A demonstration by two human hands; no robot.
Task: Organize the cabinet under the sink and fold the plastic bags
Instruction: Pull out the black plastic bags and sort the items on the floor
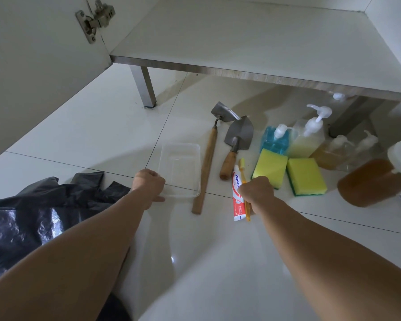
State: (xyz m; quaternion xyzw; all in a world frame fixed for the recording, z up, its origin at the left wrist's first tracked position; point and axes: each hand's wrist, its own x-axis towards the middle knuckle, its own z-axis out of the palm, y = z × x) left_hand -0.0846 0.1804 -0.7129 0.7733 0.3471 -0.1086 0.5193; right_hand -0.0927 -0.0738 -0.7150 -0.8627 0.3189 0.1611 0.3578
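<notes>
The left hand (148,186) curls its fingers around the near-left rim of a clear, empty rectangular plastic container (181,170) on the tiled floor. Right of the container, the right hand (256,192) grips a red-and-white toothpaste tube (237,200) and an orange toothbrush (242,165).

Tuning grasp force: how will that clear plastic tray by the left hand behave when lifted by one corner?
The clear tray looks thin-walled and empty, so probably very light and apt to flex or twist at the corner the left hand grips. On the glossy tiled floor it would likely slide rather than tip if pushed.
</notes>
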